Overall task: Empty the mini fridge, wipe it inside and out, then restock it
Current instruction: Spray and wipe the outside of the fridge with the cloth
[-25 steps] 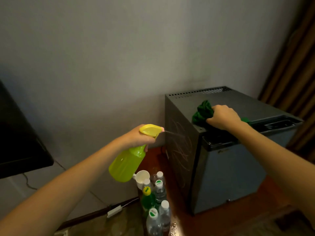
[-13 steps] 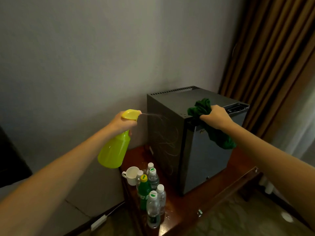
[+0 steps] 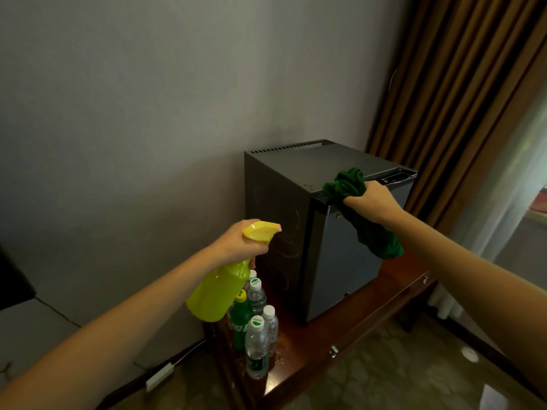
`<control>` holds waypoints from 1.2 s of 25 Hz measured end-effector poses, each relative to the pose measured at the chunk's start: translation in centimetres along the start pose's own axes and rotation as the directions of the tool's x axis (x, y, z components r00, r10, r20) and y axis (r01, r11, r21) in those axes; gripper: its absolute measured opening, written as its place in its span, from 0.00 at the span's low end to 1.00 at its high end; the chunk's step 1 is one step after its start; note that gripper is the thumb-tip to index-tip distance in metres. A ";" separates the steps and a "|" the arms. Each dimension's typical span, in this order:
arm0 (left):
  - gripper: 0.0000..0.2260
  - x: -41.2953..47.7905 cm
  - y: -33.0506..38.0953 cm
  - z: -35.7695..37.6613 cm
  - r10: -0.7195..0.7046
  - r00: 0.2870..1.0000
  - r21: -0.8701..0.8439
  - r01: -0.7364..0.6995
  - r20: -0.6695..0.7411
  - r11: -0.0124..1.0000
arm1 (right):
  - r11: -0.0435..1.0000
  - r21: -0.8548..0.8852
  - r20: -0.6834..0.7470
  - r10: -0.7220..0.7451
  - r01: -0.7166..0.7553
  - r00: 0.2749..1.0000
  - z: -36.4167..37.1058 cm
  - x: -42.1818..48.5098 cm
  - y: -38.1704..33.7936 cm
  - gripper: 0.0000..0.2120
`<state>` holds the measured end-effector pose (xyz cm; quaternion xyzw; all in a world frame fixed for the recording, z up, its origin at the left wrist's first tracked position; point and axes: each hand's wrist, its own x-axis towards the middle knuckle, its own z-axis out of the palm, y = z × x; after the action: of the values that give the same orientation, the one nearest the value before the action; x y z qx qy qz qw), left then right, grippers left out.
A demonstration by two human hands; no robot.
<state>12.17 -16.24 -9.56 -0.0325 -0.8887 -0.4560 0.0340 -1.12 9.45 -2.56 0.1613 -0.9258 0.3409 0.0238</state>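
A dark grey mini fridge [image 3: 299, 184] stands on a low wooden stand, its door closed. My left hand [image 3: 236, 245] grips a yellow-green spray bottle [image 3: 220, 288], its nozzle pointing at the fridge's left side wall, where streaks show. My right hand [image 3: 371, 201] grips a dark green cloth [image 3: 349, 184] at the top front edge of the fridge; part of the cloth hangs down over the door. Several water bottles and a green soda bottle [image 3: 241, 319] stand on the stand left of the fridge.
The wooden stand [image 3: 334, 329] sits against a grey wall. Brown curtains [image 3: 461, 93] hang behind and right of the fridge. Patterned floor [image 3: 384, 377] lies in front. A white cable box [image 3: 159, 377] lies near the skirting at lower left.
My left hand has lowered the spray bottle along the fridge's left side. The visible spray jet has stopped. My right hand stays with the cloth at the fridge's top front edge. The view shifted.
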 end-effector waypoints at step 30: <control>0.29 4.9 -15.5 28.9 -0.300 0.817 -0.183 0.240 -0.491 0.953 | 0.817 0.460 0.258 0.251 -0.347 0.933 14.4 -5.1 15.0 0.03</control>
<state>5.06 -1.66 -38.48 0.2150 -0.8155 -0.4977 0.2027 -0.06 12.45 -23.79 0.0451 -0.8181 0.5509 -0.1589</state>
